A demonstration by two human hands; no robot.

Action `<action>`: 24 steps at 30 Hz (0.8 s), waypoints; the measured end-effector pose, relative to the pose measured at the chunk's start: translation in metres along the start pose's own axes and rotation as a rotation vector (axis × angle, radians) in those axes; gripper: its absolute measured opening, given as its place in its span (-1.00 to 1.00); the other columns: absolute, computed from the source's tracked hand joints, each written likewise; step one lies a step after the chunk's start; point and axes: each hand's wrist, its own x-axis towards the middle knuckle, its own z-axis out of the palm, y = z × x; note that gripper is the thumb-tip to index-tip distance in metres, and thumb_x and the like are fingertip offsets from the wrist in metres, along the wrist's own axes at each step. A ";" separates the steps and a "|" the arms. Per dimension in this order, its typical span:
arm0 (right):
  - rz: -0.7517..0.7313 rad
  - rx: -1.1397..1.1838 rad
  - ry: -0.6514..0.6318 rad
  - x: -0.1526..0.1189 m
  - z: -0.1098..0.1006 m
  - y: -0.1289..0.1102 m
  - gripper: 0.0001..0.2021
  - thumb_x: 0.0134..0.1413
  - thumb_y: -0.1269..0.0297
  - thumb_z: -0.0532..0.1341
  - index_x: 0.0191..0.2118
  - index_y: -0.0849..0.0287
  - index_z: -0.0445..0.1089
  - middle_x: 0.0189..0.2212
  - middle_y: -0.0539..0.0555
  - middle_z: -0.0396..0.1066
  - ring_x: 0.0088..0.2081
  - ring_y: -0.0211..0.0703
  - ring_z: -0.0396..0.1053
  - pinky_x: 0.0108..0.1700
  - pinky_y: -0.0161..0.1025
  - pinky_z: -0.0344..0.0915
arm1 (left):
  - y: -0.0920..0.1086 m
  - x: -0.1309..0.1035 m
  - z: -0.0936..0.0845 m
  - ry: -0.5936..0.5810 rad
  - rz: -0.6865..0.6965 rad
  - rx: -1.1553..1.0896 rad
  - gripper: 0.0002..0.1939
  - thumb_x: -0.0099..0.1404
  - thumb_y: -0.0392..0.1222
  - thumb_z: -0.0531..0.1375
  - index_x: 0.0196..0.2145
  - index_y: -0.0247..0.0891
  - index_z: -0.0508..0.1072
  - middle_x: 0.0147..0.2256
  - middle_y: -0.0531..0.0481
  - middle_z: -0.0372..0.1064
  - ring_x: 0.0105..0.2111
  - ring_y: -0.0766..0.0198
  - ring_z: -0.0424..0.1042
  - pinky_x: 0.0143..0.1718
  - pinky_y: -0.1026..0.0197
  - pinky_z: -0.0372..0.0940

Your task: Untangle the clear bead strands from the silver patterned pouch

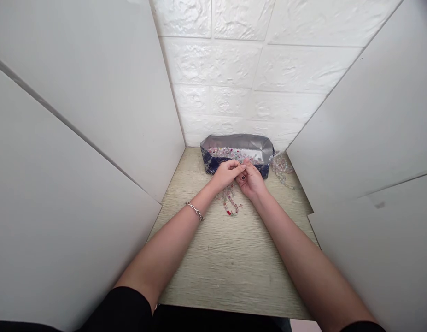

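My left hand and my right hand meet fingertip to fingertip at the front edge of a bag laid open like a tray. Both hands are closed in a pinch; what lies between the fingertips is too small to make out. The bag is dark blue outside and silver inside. Loose small beads in pink, red and clear colours cover its bottom. Below my hands a beaded string hangs or lies in a loop on the table, its upper part hidden by the hands.
More beaded strings lie in a pile right of the bag. White panels close in the wood-grain table on the left and right. A white brick-pattern wall rises right behind the bag.
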 end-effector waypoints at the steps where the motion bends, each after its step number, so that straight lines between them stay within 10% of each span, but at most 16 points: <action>1: 0.004 -0.001 0.008 0.000 0.000 0.000 -0.70 -0.21 0.19 0.24 -0.65 0.20 0.10 -0.80 -0.18 -0.05 -0.77 -0.48 -0.07 -0.76 -0.46 -0.11 | 0.000 0.000 0.000 -0.006 -0.004 0.003 -0.79 0.02 -0.12 0.13 -0.58 -0.33 0.27 -0.70 0.11 0.16 -0.66 0.51 0.12 -0.58 0.36 0.05; 13: 0.061 0.037 0.042 -0.002 0.000 -0.006 -0.73 -0.28 0.66 -0.02 -0.43 0.22 0.26 -0.65 -0.07 0.26 -0.61 -0.41 0.25 -0.58 -0.47 0.21 | 0.000 0.000 -0.005 0.147 -0.092 -0.252 -0.85 0.03 -0.23 0.05 -0.62 -0.29 0.15 -0.73 0.19 0.01 -0.80 0.58 -0.07 -0.76 0.38 -0.22; 24: 0.012 -0.048 0.195 -0.003 0.007 -0.002 -0.87 0.03 0.51 -0.04 -0.35 0.20 0.19 -0.53 0.06 0.42 -0.56 -0.39 0.35 -0.60 -0.51 0.26 | -0.003 0.001 -0.008 0.229 -0.059 -0.365 -0.86 0.00 -0.20 0.06 -0.58 -0.27 0.13 -0.72 0.21 0.01 -0.81 0.58 -0.04 -0.78 0.41 -0.18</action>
